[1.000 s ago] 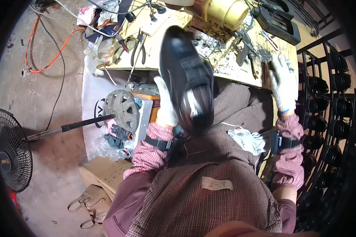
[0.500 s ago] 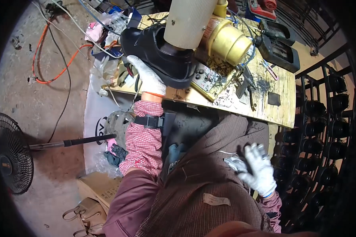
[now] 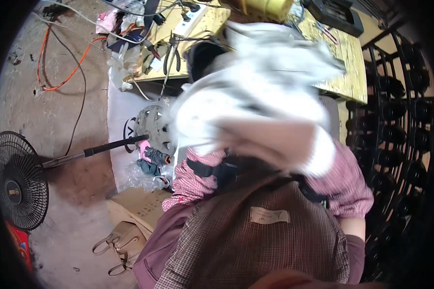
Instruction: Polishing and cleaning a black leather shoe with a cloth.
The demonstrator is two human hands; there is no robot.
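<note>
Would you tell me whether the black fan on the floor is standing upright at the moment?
No, the black fan lies tipped over on the concrete floor, its dark pole stretching sideways toward the wooden workbench.

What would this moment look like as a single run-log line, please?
hands: blurred, both gloved, raised close to camera | right hand: on white cloth | left hand: grip unclear | black shoe: mostly hidden

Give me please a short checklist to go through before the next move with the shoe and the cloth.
1. Black shoe in plain view: not ok, mostly hidden behind the white cloth.
2. Left hand grip on the shoe: cannot tell, motion blur.
3. Right hand position: cannot tell, lost in the blurred cloth.
4. Picture sharp enough to judge contact: not ok.
5. Pliers apart from the hands: ok, they lie on the workbench, left of the shoe.
</note>
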